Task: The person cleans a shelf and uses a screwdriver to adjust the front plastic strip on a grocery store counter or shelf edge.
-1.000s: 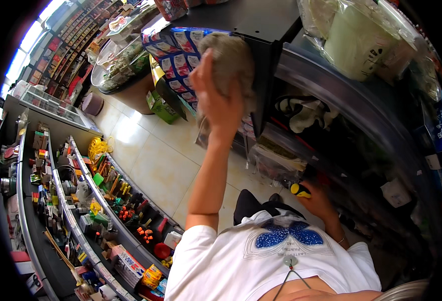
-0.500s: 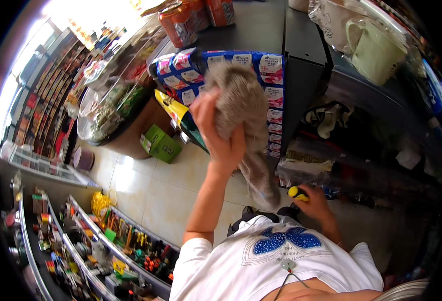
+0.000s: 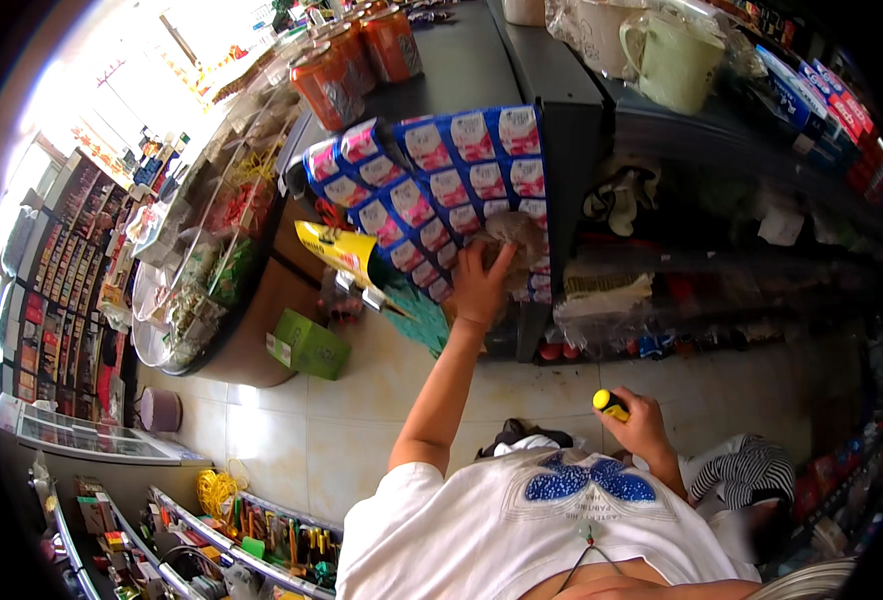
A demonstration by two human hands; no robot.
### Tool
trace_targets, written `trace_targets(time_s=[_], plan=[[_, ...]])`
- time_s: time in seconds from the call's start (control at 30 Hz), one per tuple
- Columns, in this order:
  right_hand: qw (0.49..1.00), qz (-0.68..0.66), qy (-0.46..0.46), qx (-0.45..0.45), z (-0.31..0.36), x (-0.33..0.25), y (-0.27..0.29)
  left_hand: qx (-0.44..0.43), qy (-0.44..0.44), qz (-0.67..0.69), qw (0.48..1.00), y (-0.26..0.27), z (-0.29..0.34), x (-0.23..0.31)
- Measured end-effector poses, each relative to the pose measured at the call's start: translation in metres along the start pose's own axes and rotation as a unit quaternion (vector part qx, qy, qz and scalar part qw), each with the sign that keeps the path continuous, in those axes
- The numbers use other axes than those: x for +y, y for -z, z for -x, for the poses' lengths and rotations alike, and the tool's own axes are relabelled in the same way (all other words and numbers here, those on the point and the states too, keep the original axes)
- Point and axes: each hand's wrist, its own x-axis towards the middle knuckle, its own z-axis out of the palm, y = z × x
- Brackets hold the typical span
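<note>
My left hand (image 3: 480,288) reaches forward, its fingers closed on a brown fluffy cloth (image 3: 517,238). Most of the cloth is hidden behind the hand; what shows lies against the lower right of the hanging blue-and-pink sachet strips (image 3: 431,145). These strips cover the end of a dark shelf unit. Closer to my body, my right hand (image 3: 643,425) grips a yellow-and-black handle (image 3: 609,403). The rest of that tool is hidden in the hand, so its kind cannot be told.
Orange cans (image 3: 326,85) stand on the shelf top, with a pale green mug (image 3: 673,60) to the right. A yellow package (image 3: 336,245) hangs left of the sachets. On the tiled floor sits a green box (image 3: 307,345). Tool trays (image 3: 271,530) line the lower left.
My left hand has carried the cloth down and away from me, from in front of the sachets to their lower right, uncovering most of them. The right hand still holds the handle.
</note>
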Motion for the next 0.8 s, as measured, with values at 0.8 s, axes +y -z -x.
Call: trace_targets(time_s=[0.8], plan=[[0.998,-0.033,-0.053,0.002,0.107,-0.035,-0.005,0.129,0.078,-0.150,0.977,0.105,-0.060,-0.024]])
